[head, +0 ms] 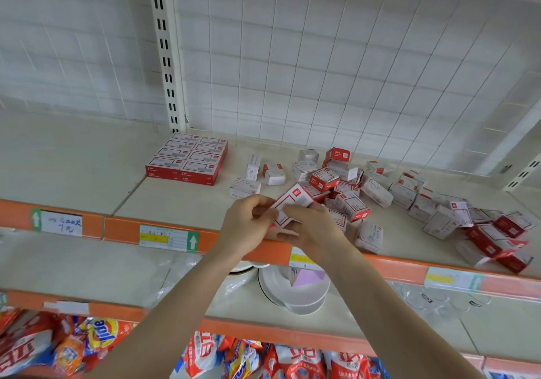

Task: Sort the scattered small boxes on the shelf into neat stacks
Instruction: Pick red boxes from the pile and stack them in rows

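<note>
Left hand (248, 223) and right hand (310, 229) both have a curled grip on one small box (292, 201) just above the shelf (175, 200) front. Looks light, thin card (easily dented), so hold its stiffer edges.

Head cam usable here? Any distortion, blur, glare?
Head view: strong wide-angle bending, the slotted upright and wall grid bow; light soft and even, no glare or hard shadows; print on the held box and scattered boxes too soft to read.
</note>
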`<act>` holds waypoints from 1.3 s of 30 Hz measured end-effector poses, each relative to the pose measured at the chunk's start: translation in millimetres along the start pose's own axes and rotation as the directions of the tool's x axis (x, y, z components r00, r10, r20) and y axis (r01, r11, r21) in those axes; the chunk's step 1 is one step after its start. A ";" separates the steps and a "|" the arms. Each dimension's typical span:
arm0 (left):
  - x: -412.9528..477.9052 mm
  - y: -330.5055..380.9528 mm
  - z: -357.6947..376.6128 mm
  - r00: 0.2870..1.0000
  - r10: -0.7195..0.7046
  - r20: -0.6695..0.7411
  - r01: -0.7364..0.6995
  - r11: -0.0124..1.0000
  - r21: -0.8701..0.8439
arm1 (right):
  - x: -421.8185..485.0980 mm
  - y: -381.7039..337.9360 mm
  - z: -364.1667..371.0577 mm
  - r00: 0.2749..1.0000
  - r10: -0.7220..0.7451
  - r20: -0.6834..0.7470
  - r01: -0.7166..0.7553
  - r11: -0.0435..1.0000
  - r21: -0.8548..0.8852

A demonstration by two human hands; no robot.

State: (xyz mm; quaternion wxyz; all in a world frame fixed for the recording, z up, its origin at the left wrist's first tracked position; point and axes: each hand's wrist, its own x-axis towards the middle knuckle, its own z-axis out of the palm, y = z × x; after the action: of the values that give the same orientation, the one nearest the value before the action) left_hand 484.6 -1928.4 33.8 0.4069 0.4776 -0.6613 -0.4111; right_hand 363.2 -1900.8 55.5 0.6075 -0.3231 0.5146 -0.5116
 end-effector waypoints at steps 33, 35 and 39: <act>15.2 8.4 25.9 0.983 -0.175 -0.048 0.129 0.485 0.865 | 48.3 -24.9 -65.3 0.786 -0.435 0.439 0.516 0.072 -0.853; 15.1 11.2 26.4 0.980 -0.195 -0.028 0.116 0.460 0.880 | 50.6 -24.6 -65.0 0.780 -0.432 0.452 0.528 0.068 -0.847; 16.0 11.4 27.3 0.986 -0.161 -0.038 0.104 0.427 0.898 | 55.3 -23.4 -59.2 0.761 -0.454 0.464 0.560 0.097 -0.823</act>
State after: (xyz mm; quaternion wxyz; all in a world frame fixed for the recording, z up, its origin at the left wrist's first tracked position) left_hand 452.4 -1937.3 37.8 0.0407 0.6596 -0.7494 -0.0418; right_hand 296.9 -1951.8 45.2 0.1104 -0.7897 0.5376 -0.2742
